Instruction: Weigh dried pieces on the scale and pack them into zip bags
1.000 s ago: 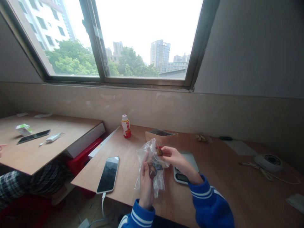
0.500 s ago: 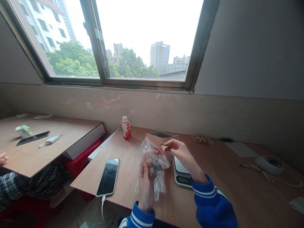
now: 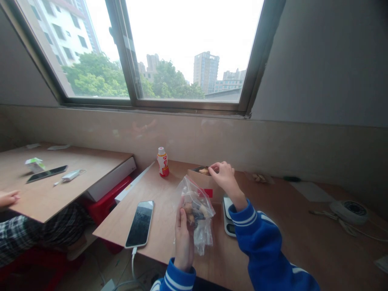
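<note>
My left hand (image 3: pixel 184 238) is closed on a clear zip bag (image 3: pixel 197 236) with several tan and dark dried-looking pieces inside, perhaps mushroom slices. The bag is held upright above the table. Over the mouth of a brown pouch (image 3: pixel 218 186) with a red patch, my right hand (image 3: pixel 224 178) pinches a tan piece (image 3: pixel 205 171). That piece is at the pouch opening; whether it touches the rim I cannot tell. Under my right forearm lies a kitchen scale (image 3: pixel 228 220), partly covered by the sleeve.
A red-and-white bottle (image 3: pixel 163 162) stands near the wall. Left of my left hand lies a phone (image 3: pixel 140 224) on a white cable. A small bag of pieces (image 3: pixel 259 178) and a white round device (image 3: pixel 348 212) are at right. Another person's hand (image 3: pixel 9 198) rests on the left table.
My right hand has moved from beside the zip bag's mouth up and away to the brown pouch's opening, carrying the tan piece. The left hand keeps its hold on the bag.
</note>
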`<state>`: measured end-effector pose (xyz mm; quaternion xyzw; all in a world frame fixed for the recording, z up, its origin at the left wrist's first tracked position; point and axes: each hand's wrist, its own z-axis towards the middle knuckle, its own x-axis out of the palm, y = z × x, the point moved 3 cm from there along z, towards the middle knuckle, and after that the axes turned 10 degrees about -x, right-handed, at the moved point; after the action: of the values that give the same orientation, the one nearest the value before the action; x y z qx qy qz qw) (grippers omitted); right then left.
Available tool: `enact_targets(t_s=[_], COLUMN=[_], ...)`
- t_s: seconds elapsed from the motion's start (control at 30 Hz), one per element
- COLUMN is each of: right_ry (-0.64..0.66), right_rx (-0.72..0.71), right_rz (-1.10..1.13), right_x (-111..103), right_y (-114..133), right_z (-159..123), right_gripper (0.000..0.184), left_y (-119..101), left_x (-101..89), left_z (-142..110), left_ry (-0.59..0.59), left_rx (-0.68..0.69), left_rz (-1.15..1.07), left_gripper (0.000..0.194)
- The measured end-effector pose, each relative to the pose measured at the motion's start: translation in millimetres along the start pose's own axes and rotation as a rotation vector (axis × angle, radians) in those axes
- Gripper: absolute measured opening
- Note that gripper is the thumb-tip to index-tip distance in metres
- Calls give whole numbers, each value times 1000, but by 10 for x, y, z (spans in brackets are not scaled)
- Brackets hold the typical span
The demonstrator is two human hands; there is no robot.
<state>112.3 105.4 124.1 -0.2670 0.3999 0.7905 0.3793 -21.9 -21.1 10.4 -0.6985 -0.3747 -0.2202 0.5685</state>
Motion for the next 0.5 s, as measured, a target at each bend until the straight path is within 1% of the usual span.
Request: enact_targets(t_s=[0.13, 0.2, 0.27, 0.3, 0.33, 0.4, 0.43, 0.47, 0.5], right_ry=[44, 58, 101, 162, 256, 477, 563, 611, 626], right_rx=[-51, -106, -146, -156, -158, -161, -171, -181, -186], right_rz=[47, 182, 402, 523, 635, 783, 809, 802, 768], right_x=[-79, -165, -266, -307, -333, -347, -340, -326, -305], right_y=[15, 54, 102, 127, 155, 207, 226, 234, 231], right_z=[-19, -49, -124, -179, -244, -385, -447, -493, -522], right_gripper=[16, 17, 20, 23, 25, 27, 28, 28, 28], left_y=[14, 3, -19, -32, -44, -64, -68, -68, -65], left_x=[5, 26, 70, 98, 129, 188, 212, 230, 241], left_z=[-9, -22, -42, -53, -64, -86, -96, -104, -110], left_ry=[5, 17, 60, 93, 130, 201, 227, 243, 252], left_rx=[4, 4, -1, -4, -6, -7, -7, -7, -6], left_rz=[20, 15, -11, -29, -46, -69, -67, -57, -43], left_gripper=[53, 54, 55, 56, 56, 57, 58, 60, 61])
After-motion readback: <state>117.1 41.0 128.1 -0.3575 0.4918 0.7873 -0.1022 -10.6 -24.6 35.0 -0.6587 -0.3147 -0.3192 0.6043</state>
